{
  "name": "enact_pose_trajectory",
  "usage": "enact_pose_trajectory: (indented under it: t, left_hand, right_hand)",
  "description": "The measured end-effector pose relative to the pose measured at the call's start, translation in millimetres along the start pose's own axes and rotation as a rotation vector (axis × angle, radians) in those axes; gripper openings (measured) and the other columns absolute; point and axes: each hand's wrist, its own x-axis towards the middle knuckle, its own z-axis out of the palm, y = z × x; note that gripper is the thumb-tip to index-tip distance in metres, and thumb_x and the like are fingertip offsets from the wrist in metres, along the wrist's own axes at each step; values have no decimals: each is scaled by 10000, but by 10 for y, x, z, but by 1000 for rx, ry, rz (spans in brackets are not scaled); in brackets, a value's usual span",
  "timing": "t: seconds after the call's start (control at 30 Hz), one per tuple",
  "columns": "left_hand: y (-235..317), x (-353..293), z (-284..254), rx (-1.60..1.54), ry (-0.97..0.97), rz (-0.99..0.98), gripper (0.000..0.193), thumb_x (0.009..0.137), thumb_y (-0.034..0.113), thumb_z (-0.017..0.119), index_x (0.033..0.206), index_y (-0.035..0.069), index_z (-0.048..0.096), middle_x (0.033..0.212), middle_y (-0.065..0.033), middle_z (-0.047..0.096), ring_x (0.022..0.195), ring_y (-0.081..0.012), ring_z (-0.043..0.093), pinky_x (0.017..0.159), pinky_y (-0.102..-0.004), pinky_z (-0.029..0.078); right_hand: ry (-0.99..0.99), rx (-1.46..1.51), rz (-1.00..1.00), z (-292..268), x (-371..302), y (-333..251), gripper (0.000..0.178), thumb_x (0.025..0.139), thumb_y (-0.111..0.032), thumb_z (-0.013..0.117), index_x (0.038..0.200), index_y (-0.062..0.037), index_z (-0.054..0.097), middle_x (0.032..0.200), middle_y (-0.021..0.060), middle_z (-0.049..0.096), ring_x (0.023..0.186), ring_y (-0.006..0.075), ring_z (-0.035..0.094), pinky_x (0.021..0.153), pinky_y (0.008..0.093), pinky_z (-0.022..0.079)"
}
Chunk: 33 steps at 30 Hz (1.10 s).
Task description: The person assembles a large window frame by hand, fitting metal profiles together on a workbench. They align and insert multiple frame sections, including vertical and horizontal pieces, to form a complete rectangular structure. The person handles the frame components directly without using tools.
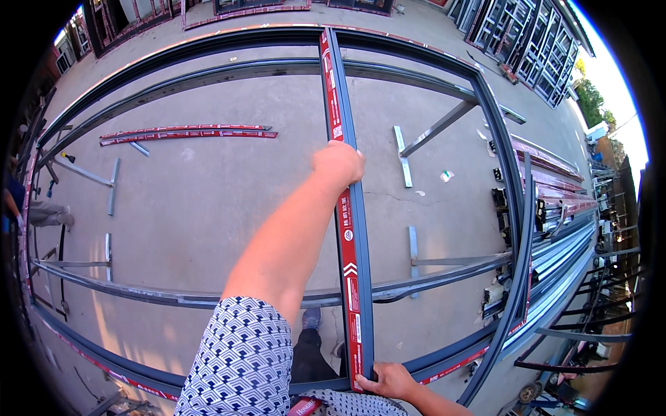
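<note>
Frame [270, 39] of dark metal is the biggest thing, going all around the clock. Next is the long red and gray bar [355, 243], crossing it from 12 to 6. Two thin red strips [187, 136] lie at 10. Left hand [338, 163], a bit toward 12, curls over the bar, fingertips hidden. Right hand [388, 381], near 6, pinches its near end. Tiniest is a pale scrap [447, 176] near 2. Maybe the bar is being lined up; next probably needs both ends kept straight.

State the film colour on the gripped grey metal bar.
Red film with white markings; best in head view.
</note>
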Motion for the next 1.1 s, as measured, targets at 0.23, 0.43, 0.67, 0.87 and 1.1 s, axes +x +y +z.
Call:
enact_pose_trajectory:
  t: [0.23, 0.43, 0.67, 0.87, 1.1]
  left_hand:
    - [-44, -74, -23, 3, -13, 96, 708, 1101, 498, 492, 1399, -144, 498, 1196, -246, 769, 1060, -355, 794, 961, -434, 610]
    - [-118, -79, -71, 62, 44, 180, 687, 1112, 480, 493, 1342, -167, 525, 1143, -244, 778, 1036, -348, 800, 941, -427, 616]
    - [-63, -166, -9, -66, 43, 173, 645, 1119, 444, 508, 1272, -182, 538, 1051, -273, 773, 979, -349, 806, 880, -426, 634]
    - [-77, -178, -74, 12, -1, 222, 645, 1113, 433, 532, 1272, -192, 524, 1065, -283, 768, 955, -383, 808, 882, -446, 642]
    - [-89, -112, 13, -29, 79, 208, 641, 1096, 440, 558, 1249, -182, 533, 1096, -292, 768, 974, -396, 808, 884, -454, 643]
  right_hand:
    - [220, -183, -139, -1339, 458, -303, 580, 997, -622, 689, 875, -58, 752, 868, 166, 743, 904, 386, 736, 817, 483, 592]
    - [922, -717, -737, -3713, 2184, -1893, 632, 1111, -457, 545, 1501, 40, 561, 1538, 285, 530, 1462, 443, 478, 1224, 513, 395]
    - [1274, -1168, -927, -4276, 3649, -4020, 860, 1108, -654, 340, 1675, -8, 369, 1774, 169, 315, 1674, 299, 214, 1381, 446, 105]
    - [885, -1180, -132, -4880, 4328, -3089, 824, 1114, -587, 244, 1738, -49, 263, 1826, 127, 221, 1705, 255, 126, 1379, 460, 36]
    - [878, -1172, -109, -4732, 4287, -3030, 839, 1106, -600, 238, 1730, -41, 291, 1831, 128, 201, 1711, 260, 95, 1375, 485, 32]
